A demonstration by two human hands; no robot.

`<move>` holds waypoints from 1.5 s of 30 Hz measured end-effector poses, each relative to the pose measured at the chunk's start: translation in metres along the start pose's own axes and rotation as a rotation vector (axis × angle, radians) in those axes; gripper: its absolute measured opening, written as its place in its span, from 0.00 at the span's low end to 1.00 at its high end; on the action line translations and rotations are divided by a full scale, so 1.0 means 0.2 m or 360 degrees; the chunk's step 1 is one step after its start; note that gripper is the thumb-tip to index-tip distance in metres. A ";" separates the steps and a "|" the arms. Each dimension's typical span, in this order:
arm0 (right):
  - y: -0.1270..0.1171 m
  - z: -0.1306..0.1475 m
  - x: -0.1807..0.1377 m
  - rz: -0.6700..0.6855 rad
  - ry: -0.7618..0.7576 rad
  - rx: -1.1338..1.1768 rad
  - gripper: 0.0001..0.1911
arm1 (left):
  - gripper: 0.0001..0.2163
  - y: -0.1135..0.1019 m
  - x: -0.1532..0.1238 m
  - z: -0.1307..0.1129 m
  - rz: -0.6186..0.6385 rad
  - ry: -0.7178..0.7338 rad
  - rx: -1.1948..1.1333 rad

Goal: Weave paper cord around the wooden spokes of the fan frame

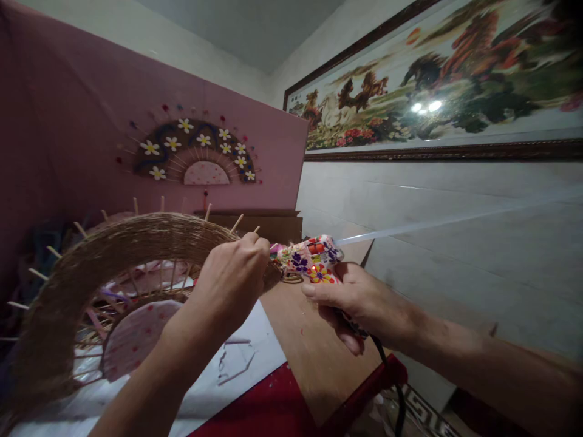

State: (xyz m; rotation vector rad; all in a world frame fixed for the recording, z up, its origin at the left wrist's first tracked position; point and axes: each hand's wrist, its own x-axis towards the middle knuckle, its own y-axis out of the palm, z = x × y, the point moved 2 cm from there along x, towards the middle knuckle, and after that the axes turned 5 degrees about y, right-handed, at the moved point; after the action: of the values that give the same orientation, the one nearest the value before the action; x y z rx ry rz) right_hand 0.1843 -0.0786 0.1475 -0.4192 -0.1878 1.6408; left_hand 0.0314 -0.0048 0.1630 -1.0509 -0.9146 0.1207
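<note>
My right hand is wrapped round the handle of a hot glue gun covered in flower-patterned material. A long translucent glue stick juts from its back end. The nozzle points left, close to my left hand. That hand is closed, its fingertips turned away from me, at the right part of a twine-woven fan. What the fingers pinch is hidden. Thin wooden sticks stand out around the fan's outer edge, and a dotted pink half-round piece forms its centre.
White paper with dark scraps lies over a red cloth beside a brown board. Behind stands a pink panel bearing a finished-looking flowered fan. A cord hangs below the glue gun. A framed horse picture is on the wall.
</note>
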 end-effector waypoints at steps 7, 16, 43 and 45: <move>-0.01 0.00 -0.01 -0.0013 -0.0005 -0.0025 0.16 | 0.10 0.01 -0.01 0.00 -0.0038 0.0013 0.0028; 0.01 0.01 0.01 0.0022 -0.0017 -0.0030 0.17 | 0.09 0.00 -0.01 0.00 0.0022 -0.0019 0.0012; 0.02 0.02 -0.01 -0.0034 -0.0001 -0.0016 0.16 | 0.10 -0.02 -0.01 -0.01 -0.0007 0.0010 -0.0004; 0.02 0.02 -0.01 -0.0033 0.0008 -0.0003 0.16 | 0.09 -0.02 -0.01 -0.01 -0.0008 0.0010 -0.0001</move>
State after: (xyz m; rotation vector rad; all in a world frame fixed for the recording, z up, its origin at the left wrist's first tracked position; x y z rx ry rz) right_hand 0.1795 -0.0800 0.1494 -0.4217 -0.1896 1.6191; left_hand 0.0291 -0.0094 0.1646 -1.0492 -0.9112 0.1129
